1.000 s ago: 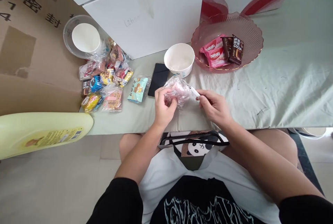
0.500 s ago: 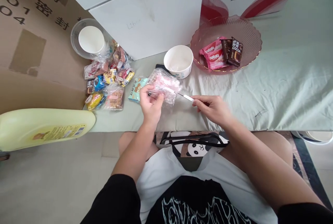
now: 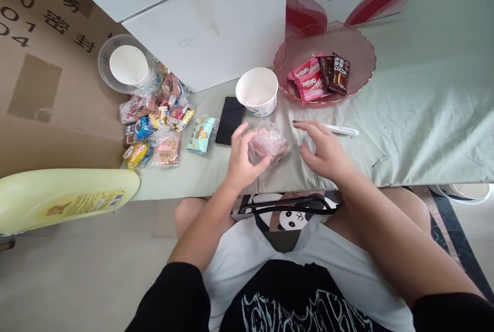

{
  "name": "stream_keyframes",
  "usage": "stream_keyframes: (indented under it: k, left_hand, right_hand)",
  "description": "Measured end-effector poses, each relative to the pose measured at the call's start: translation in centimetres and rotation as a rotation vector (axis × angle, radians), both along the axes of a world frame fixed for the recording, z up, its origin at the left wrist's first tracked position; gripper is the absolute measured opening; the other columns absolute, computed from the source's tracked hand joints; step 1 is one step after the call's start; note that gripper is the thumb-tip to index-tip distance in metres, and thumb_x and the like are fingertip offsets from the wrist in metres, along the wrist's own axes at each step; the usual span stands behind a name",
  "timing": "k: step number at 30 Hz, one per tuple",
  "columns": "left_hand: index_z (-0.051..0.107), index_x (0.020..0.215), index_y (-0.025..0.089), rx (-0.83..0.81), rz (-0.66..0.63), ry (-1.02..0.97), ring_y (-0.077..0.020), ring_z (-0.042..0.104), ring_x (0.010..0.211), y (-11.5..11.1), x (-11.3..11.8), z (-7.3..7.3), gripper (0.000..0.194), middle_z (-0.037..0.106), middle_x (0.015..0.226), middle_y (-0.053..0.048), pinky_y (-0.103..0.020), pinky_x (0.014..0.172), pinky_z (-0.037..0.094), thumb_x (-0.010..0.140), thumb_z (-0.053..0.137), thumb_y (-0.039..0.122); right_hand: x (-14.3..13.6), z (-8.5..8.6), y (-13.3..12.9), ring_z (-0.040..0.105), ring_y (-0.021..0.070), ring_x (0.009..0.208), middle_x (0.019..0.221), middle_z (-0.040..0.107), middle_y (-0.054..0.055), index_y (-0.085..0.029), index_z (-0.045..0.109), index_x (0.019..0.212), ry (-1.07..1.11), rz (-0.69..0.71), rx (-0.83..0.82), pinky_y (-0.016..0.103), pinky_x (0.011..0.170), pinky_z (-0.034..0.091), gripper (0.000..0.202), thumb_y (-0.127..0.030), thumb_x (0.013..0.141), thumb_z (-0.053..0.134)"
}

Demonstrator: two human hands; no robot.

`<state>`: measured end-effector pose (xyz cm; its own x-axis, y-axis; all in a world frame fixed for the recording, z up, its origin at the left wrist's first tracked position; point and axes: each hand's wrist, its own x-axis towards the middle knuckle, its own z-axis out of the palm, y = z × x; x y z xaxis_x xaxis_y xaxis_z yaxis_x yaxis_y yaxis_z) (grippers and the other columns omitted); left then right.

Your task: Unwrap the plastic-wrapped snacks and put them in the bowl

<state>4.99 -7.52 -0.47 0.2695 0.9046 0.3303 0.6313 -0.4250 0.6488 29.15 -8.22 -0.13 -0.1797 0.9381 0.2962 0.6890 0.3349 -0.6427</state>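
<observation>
The left hand (image 3: 241, 159) pinches a clear-wrapped pink snack packet (image 3: 267, 142) while the right hand (image 3: 324, 151), fingers spread and empty, hovers beside it near a white pen-like tool (image 3: 339, 129), so opening the wrapper seems in hand, calling for a two-handed pull.

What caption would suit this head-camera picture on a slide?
Left hand grips a clear snack bag over the green cloth; right hand hovers open beside a white pen.

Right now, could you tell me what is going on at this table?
A seated person works at a cloth-covered table. The left hand grips a clear plastic snack packet, lifted just over the cloth. The right hand is open and holds nothing; a slim white tool lies on the cloth just beyond it. A white paper bowl and a phone sit behind, a pink dish holds wafer packs, and more snacks are piled at left.
</observation>
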Motion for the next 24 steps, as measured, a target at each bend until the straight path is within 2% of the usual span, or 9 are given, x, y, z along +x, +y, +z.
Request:
stream_keyframes:
  k: [2,4,7,10,12,14,17,21,24]
  left_hand:
    - [0.061,0.122,0.022,-0.150,0.010,-0.058,-0.0269,0.064,0.123,0.7,-0.8,0.9,0.046,0.066,0.132,-0.012,-0.043,0.105,0.051,0.080,0.076,0.032]
    - [0.068,0.105,0.020,-0.293,0.095,-0.174,-0.0200,0.071,0.095,1.2,-1.6,1.7,0.024,0.075,0.103,-0.007,-0.033,0.086,0.056,0.083,0.071,0.029]
    - [0.069,0.083,0.019,-0.457,0.191,-0.480,-0.0124,0.062,0.065,1.3,-2.6,2.6,0.013,0.069,0.075,-0.001,-0.024,0.061,0.049,0.078,0.073,0.031]
    - [0.067,0.074,0.019,-0.551,0.234,-0.738,-0.0089,0.054,0.057,1.2,-3.0,3.2,0.015,0.063,0.069,0.001,-0.021,0.052,0.042,0.069,0.077,0.029]
    - [0.066,0.071,0.019,-0.551,0.294,-0.774,-0.0077,0.051,0.054,1.2,-3.1,3.4,0.014,0.060,0.066,0.002,-0.020,0.049,0.037,0.067,0.077,0.026]
    - [0.066,0.071,0.019,-0.522,0.340,-0.751,-0.0075,0.049,0.053,1.2,-3.3,3.5,0.012,0.059,0.064,0.003,-0.019,0.048,0.036,0.066,0.076,0.023]
    - [0.065,0.072,0.019,-0.463,0.365,-0.699,-0.0092,0.055,0.057,1.2,-4.0,3.5,0.008,0.060,0.064,0.003,-0.020,0.052,0.042,0.070,0.072,0.022]
    - [0.060,0.078,0.020,-0.390,0.497,-0.574,-0.0108,0.058,0.055,1.6,-5.4,3.1,0.006,0.062,0.069,0.001,-0.023,0.051,0.044,0.074,0.063,0.018]
    - [0.058,0.090,0.021,-0.148,0.599,-0.386,-0.0147,0.065,0.071,1.9,-6.0,3.1,0.019,0.067,0.088,-0.003,-0.030,0.066,0.053,0.074,0.061,0.012]
  right_hand:
    - [-0.7,-0.1,-0.2,0.059,0.0334,0.129,0.137,0.063,0.015,-0.021,0.052,0.140,0.044,0.146,-0.026,0.054,0.106,0.051,0.057,-0.018,0.084,0.052]
    - [-1.2,-0.2,-0.3,0.058,0.0345,0.130,0.138,0.062,0.017,-0.018,0.049,0.143,0.057,0.215,-0.048,0.054,0.105,0.051,0.058,-0.022,0.086,0.054]
    - [-1.8,-0.3,-0.2,0.062,0.0331,0.121,0.131,0.065,0.017,-0.018,0.048,0.144,0.072,0.255,-0.094,0.051,0.099,0.053,0.057,-0.028,0.089,0.058]
    - [-2.3,-0.3,-0.1,0.066,0.0277,0.098,0.106,0.067,0.012,-0.020,0.061,0.128,0.084,0.261,-0.129,0.045,0.087,0.056,0.041,-0.026,0.088,0.058]
    - [-2.5,-0.3,0.0,0.064,0.0250,0.090,0.097,0.064,0.009,-0.021,0.068,0.108,0.120,0.273,-0.104,0.042,0.083,0.055,0.024,-0.025,0.086,0.059]
    - [-2.5,-0.3,0.1,0.064,0.0244,0.091,0.098,0.064,0.009,-0.021,0.069,0.095,0.185,0.267,-0.059,0.041,0.083,0.055,0.015,-0.022,0.084,0.059]
    - [-2.1,-0.3,0.2,0.066,0.0242,0.093,0.098,0.068,0.007,-0.023,0.070,0.096,0.258,0.140,-0.020,0.041,0.085,0.054,0.020,-0.018,0.082,0.057]
    - [-0.8,-0.4,0.3,0.067,0.0232,0.091,0.094,0.071,0.005,-0.024,0.069,0.090,0.272,-0.200,0.041,0.042,0.086,0.054,0.022,-0.013,0.080,0.054]
    - [-0.1,0.0,0.2,0.067,0.0247,0.093,0.094,0.069,0.006,-0.024,0.062,0.083,0.249,-0.449,0.147,0.043,0.084,0.054,0.016,-0.014,0.081,0.051]
